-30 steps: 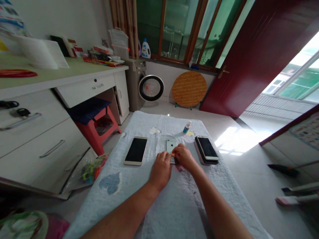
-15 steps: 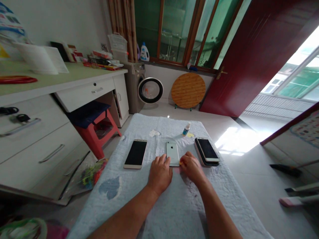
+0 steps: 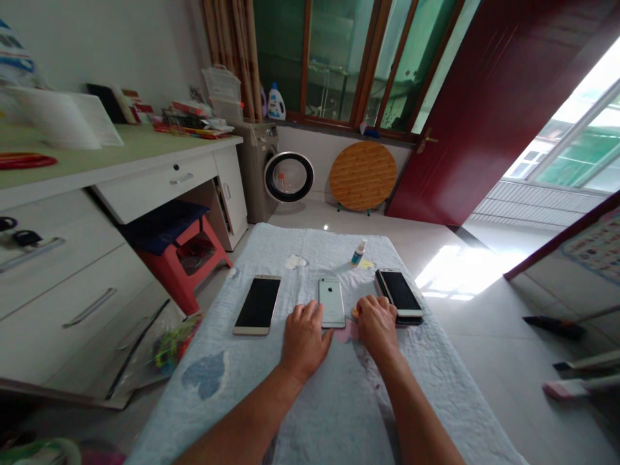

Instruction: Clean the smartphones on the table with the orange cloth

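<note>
A silver smartphone (image 3: pixel 332 305) lies back side up in the middle of the cloth, an apple logo on it. My left hand (image 3: pixel 304 336) rests at its lower left edge, fingers stretched out and holding nothing. To the phone's right, my right hand (image 3: pixel 378 323) is curled, with a small orange piece (image 3: pixel 355 312) at its fingertips; its kind is too small to tell. A gold-framed smartphone (image 3: pixel 258 305) lies screen up on the left. Beyond my right hand, a white smartphone (image 3: pixel 400 292) sits on a darker flat item, partly hidden by my fingers.
A small spray bottle (image 3: pixel 358 253) stands near the far edge of the cloth-covered table (image 3: pixel 339 413). Left are a red stool (image 3: pixel 194 258) and a white desk (image 3: pixel 159 177). Farther back are a washing machine (image 3: pixel 256 161) with its door ajar and a round wooden tabletop (image 3: pixel 363 175).
My right hand has moved right, away from the silver phone's lower corner, with the orange piece. My left hand stays by the phone, its thumb now off the phone's surface. The view has shifted slightly.
</note>
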### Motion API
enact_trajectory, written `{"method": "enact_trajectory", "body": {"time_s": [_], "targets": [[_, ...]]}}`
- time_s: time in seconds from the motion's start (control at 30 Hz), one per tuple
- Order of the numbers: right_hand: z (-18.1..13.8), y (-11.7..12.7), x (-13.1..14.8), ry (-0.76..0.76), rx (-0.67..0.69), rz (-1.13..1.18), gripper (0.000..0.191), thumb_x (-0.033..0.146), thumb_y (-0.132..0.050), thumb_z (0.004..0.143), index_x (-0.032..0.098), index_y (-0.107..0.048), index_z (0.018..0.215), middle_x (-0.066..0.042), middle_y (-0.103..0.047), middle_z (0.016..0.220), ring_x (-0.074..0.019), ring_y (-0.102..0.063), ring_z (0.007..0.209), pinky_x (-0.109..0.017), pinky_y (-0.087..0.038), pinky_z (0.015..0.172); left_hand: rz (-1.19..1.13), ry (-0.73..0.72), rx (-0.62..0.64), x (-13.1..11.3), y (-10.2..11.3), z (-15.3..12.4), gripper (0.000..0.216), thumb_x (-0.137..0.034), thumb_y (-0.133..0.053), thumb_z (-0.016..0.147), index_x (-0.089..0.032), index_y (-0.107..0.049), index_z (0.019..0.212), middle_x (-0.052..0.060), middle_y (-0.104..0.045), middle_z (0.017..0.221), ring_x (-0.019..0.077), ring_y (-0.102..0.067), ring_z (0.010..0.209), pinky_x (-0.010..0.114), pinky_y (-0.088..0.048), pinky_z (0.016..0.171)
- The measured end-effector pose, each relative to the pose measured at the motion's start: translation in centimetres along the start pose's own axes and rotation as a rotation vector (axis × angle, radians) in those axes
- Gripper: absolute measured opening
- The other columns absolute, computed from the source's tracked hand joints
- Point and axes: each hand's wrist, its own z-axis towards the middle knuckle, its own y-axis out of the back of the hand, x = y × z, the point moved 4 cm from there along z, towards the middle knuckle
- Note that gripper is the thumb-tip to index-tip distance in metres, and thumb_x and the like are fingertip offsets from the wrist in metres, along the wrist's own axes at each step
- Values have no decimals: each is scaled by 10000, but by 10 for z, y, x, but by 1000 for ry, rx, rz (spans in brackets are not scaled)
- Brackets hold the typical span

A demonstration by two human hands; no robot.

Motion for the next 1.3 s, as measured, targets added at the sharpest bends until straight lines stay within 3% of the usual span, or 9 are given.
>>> {"method": "enact_trajectory", "body": {"time_s": [0.2, 0.33, 0.47, 0.6, 0.7, 0.9, 1.13, 1.3], "targets": [[-4, 16, 5, 41, -101, 43, 222, 239, -536, 867, 207, -660, 686, -77, -659, 908, -241, -470, 947, -380, -276, 821, 17, -1, 3, 0, 1, 1, 375, -398, -599, 850, -189, -558, 1158, 80, -595, 1154, 266, -510, 1042, 388, -405, 881], [-8, 25, 18, 94, -218, 85, 143, 240, -536, 866, 214, -675, 844, -62, -625, 1148, -261, -440, 1060, -403, -269, 908, 10, 4, 0, 0, 1, 1, 365, -339, -599, 837, -188, -559, 1167, 75, -608, 1146, 266, -520, 1040, 387, -399, 895], [-11, 16, 39, 154, -115, 78, 143, 251, -506, 893, 224, -638, 938, -67, -628, 1103, -246, -457, 996, -379, -293, 863, -36, 10, -7, 0, 1, 0, 439, -266, -559, 836, -151, -523, 1258, 90, -626, 1173, 267, -535, 1054, 386, -399, 916], [-13, -1, 54, 114, 15, 11, 129, 287, -526, 887, 215, -609, 955, -93, -633, 964, -259, -475, 920, -374, -300, 802, -80, 17, 6, 0, 2, 2, 472, -185, -496, 844, -125, -493, 1312, 96, -655, 1165, 253, -561, 1052, 375, -414, 909], [-14, -9, 57, 67, 26, 25, 175, 302, -563, 857, 214, -602, 1003, -102, -625, 951, -265, -483, 907, -372, -314, 794, -116, 21, 6, -1, 1, 3, 470, -127, -458, 844, -119, -500, 1312, 88, -664, 1171, 238, -577, 1045, 369, -419, 924], [-12, -16, 51, -9, -82, 210, 325, 199, -503, 830, 199, -580, 1145, -106, -619, 1008, -270, -507, 1001, -386, -356, 884, -169, -17, -20, 0, -2, 3, 416, -178, -446, 877, -130, -533, 1281, 95, -657, 1188, 240, -584, 1061, 387, -419, 955], [-13, -14, 52, -8, -248, 565, 417, 160, -437, 807, 179, -536, 1212, -107, -557, 1164, -224, -520, 1100, -381, -412, 964, -191, -39, 7, 0, 0, 0, 511, -179, -565, 757, -137, -525, 1265, 111, -646, 1168, 260, -579, 1064, 395, -432, 940], [-13, -16, 54, -66, -230, 751, 404, 198, -465, 805, 174, -535, 1202, -103, -574, 1169, -211, -574, 1015, -376, -461, 914, -206, -33, 9, 3, -2, 2, 423, -131, -540, 779, -164, -554, 1200, 92, -650, 1126, 243, -583, 1056, 379, -433, 936]]}}
